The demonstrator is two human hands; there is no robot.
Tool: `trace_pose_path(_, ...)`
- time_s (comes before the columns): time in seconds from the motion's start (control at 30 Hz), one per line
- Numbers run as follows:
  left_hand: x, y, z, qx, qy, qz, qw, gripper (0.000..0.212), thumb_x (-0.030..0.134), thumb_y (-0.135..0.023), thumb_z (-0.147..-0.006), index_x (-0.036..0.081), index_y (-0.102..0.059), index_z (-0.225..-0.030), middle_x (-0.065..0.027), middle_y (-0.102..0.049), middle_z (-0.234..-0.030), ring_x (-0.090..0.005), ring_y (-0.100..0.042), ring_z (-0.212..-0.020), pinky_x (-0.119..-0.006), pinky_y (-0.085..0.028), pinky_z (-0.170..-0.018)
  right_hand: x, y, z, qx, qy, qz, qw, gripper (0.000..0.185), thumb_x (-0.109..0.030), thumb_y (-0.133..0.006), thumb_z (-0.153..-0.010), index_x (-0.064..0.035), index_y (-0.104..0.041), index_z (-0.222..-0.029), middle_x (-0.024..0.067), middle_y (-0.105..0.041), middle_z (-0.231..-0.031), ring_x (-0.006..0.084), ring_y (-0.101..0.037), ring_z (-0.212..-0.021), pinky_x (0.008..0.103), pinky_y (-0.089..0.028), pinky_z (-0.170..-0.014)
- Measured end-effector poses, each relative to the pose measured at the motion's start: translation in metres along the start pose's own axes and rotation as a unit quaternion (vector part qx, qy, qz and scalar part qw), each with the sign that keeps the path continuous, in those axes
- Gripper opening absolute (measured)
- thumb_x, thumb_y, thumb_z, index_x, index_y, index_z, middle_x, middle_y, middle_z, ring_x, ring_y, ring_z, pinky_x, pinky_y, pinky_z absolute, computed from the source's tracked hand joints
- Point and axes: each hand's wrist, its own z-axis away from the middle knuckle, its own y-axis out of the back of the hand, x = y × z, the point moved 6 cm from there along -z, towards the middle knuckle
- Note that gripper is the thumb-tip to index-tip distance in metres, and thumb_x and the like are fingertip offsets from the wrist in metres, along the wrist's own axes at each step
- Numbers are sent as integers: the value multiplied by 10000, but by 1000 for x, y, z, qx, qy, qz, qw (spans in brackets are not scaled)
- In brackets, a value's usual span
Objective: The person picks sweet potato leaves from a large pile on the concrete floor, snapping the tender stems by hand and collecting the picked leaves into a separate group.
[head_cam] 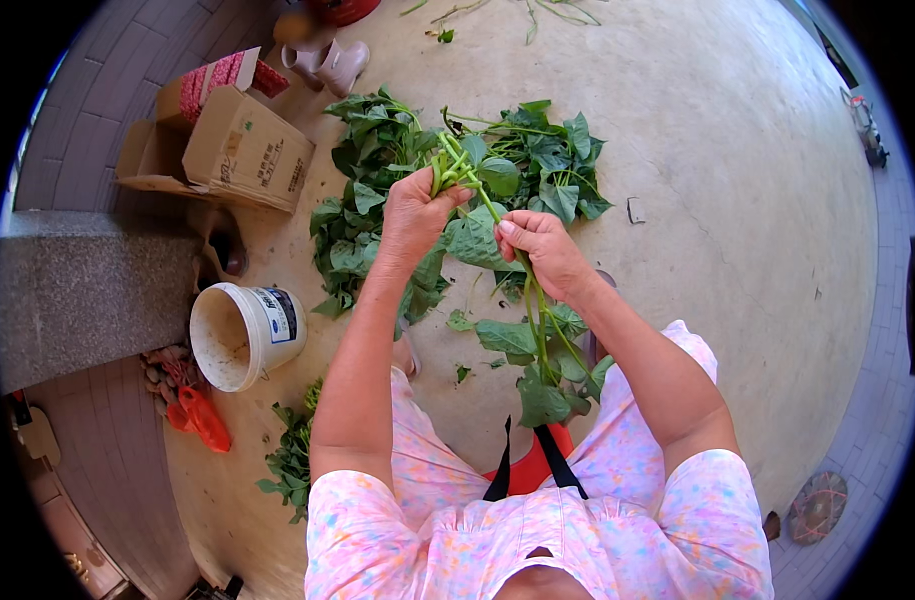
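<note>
My left hand (420, 210) grips a bunch of thick green leaf stalks (448, 161) by their cut or folded ends. To its right, my right hand (536, 247) is closed around long leafy green stems (536, 300) that run up towards the bunch. Their leaves (544, 397) hang down over my lap. Below both hands, on the floor, a pile of leafy vines (352, 247) lies to the left. A second leafy heap (555, 169) spreads beyond my right hand.
On the concrete floor (727, 247), a white plastic bucket (277, 330) lies tipped at left. Behind it are an open cardboard box (251, 150) and rubber boots (337, 66). A red plastic bag (201, 418) and more greens (292, 450) lie nearer. A granite block (97, 292) juts in at left.
</note>
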Motion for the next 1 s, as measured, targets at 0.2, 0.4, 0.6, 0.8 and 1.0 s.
trace_pose_path(0.2, 3, 3, 0, 1, 4, 11, 1000, 42, 15, -620, -721, 17, -593, -753, 65, -487, -580, -30, -378, -539, -200, -334, -481, 0, 1, -2, -5, -5, 28, 1000, 162, -141, -495, -844, -4, -542, -773, 0, -503, -649, 70, -434, -584, 197, -354, -573)
trace_pose_path(0.4, -4, 2, -2, 0, 27, 21, 999, 42, -4, -597, -729, 14, -596, -767, 64, -504, -609, -23, -395, -560, -193, -352, -498, -3, -2, 0, 25, -2, 117, 993, 174, -147, -476, -851, -35, -509, -723, -44, -409, -592, 48, -346, -558, 206, -299, -519)
trace_pose_path(0.6, -8, 14, -1, 100, 17, -54, 993, 46, 29, -585, -752, 10, -602, -789, 45, -538, -631, -39, -423, -570, -203, -369, -529, -1, 4, 3, 90, 45, 281, 954, 178, -124, -460, -829, -6, -490, -700, -10, -410, -568, 84, -345, -546, 247, -305, -505)
trace_pose_path(0.8, 3, 40, 4, 179, 26, -49, 982, 105, 90, -582, -783, -11, -566, -802, -15, -551, -658, -84, -433, -586, -246, -387, -550, 6, 26, 4, 147, 24, 126, 981, 170, -113, -437, -848, -22, -482, -712, -11, -410, -566, 77, -354, -522, 228, -302, -499)
trace_pose_path(1.0, 9, 1, 15, 125, -10, -78, 989, 129, 129, -593, -773, 16, -551, -820, -71, -579, -693, -174, -510, -563, -300, -414, -560, -8, 76, 2, 331, 39, -66, 940, 171, -135, -418, -870, -44, -496, -748, 8, -456, -577, 106, -419, -507, 230, -353, -485)
